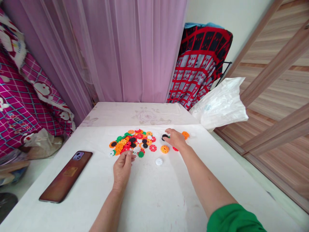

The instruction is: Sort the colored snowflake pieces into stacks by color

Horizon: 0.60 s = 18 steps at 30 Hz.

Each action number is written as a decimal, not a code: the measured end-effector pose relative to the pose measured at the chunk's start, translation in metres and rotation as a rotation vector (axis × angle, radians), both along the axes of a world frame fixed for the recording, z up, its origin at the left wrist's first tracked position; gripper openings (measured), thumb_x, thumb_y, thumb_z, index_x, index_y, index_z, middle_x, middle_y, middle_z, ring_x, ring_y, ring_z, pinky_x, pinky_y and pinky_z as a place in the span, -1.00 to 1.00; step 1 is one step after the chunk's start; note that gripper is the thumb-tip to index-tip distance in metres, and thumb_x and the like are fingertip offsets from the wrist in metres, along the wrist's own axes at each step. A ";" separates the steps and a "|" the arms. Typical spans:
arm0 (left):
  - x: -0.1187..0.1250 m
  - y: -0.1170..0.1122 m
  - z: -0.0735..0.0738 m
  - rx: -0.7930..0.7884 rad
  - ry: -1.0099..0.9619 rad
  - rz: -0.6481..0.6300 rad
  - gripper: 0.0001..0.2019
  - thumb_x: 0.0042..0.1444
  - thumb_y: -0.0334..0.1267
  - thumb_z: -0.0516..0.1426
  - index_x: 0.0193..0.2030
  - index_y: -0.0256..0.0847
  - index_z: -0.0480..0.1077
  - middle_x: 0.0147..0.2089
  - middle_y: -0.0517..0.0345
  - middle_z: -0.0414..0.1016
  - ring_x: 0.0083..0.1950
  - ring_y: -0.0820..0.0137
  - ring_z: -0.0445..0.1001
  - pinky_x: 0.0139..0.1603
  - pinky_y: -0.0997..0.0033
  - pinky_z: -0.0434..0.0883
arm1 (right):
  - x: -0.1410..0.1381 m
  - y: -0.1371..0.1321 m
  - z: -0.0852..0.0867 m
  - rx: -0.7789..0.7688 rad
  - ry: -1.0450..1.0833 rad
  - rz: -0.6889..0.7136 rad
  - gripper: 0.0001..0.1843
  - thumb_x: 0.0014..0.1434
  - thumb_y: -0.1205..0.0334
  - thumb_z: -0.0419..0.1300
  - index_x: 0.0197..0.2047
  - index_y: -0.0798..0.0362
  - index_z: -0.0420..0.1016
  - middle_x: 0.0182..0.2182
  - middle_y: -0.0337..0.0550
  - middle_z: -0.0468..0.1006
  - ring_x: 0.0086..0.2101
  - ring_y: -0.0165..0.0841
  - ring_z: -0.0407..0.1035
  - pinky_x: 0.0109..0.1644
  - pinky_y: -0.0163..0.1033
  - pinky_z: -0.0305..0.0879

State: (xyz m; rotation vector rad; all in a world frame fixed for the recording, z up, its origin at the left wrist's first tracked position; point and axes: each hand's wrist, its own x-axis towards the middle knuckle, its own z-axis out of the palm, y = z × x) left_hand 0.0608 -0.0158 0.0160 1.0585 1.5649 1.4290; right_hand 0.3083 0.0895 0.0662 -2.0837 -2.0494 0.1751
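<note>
A mixed pile of small notched plastic discs (125,140), in orange, red, green, black and white, lies on the white-covered table. At the pile's near edge is my left hand (123,166), its thumb and fingers drawn together; whether a disc is between them is hidden. To the right of the pile, my right hand (176,138) has its thumb and forefinger at a black notched disc (164,137), and it appears to grip it. Close to this hand lie an orange disc (164,149), a partly covered red disc (175,149) and another orange disc (185,135). Nearer me is a white disc (158,161).
A brown phone (66,177) lies face down on the table (149,199) at left. Beyond the right table edge stands a white plastic bag (220,103). A purple curtain (130,51) hangs behind, and wooden cabinet doors (277,80) are at right.
</note>
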 end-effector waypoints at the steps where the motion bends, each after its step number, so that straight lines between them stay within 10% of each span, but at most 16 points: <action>1: 0.000 0.000 0.000 -0.001 -0.001 0.002 -0.53 0.02 0.18 0.09 -0.24 -0.22 0.48 -0.37 0.03 0.58 -0.34 0.32 0.54 -0.42 0.42 0.44 | -0.002 -0.001 0.001 -0.004 -0.039 -0.002 -0.58 0.10 0.06 0.16 0.04 -0.04 0.39 -0.02 -0.12 0.51 -0.14 -0.28 0.43 -0.15 -0.25 0.24; 18: 0.000 0.000 0.001 0.010 -0.005 0.005 -0.53 0.01 0.19 0.09 -0.27 -0.22 0.48 -0.39 0.02 0.58 -0.37 0.33 0.54 -0.45 0.43 0.42 | -0.021 0.011 0.010 -0.132 -0.257 0.028 -0.69 0.16 0.18 0.08 -0.07 0.01 0.53 -0.11 -0.03 0.57 -0.07 -0.23 0.41 -0.07 -0.22 0.25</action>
